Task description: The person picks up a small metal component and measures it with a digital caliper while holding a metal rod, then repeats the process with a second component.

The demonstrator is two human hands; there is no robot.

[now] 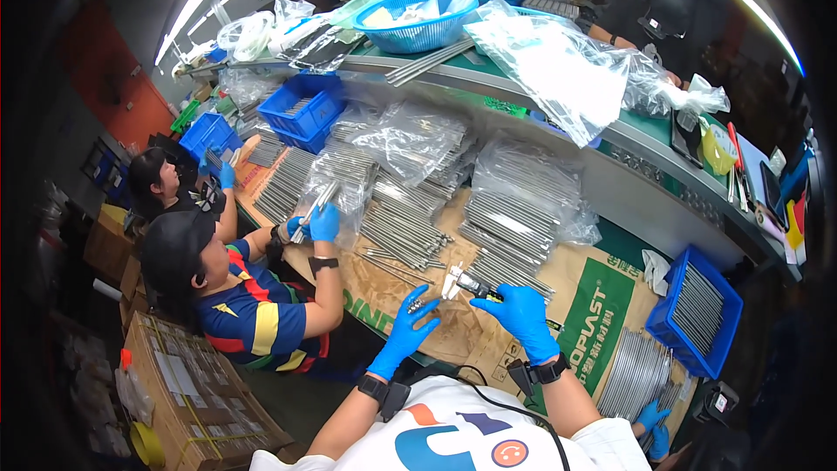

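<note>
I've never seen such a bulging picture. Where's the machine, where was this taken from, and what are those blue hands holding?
There's no robot, just a person. A wide fisheye camera on their head looks down, so straight edges bend. The wearer's gloved right hand holds a caliper, a sliding measuring tool. What seem to be small metal pieces show at the gloved left hand, too small to identify. Metal rods lie stacked on brown cardboard, some under clear plastic. A blue bin on the right holds more. A co-worker stands at left.

Brown cardboard (571, 277) covers much of the green tabletop (621, 235), carrying rows of metal rods (397, 234) beside a blue bin (731, 318).
</note>
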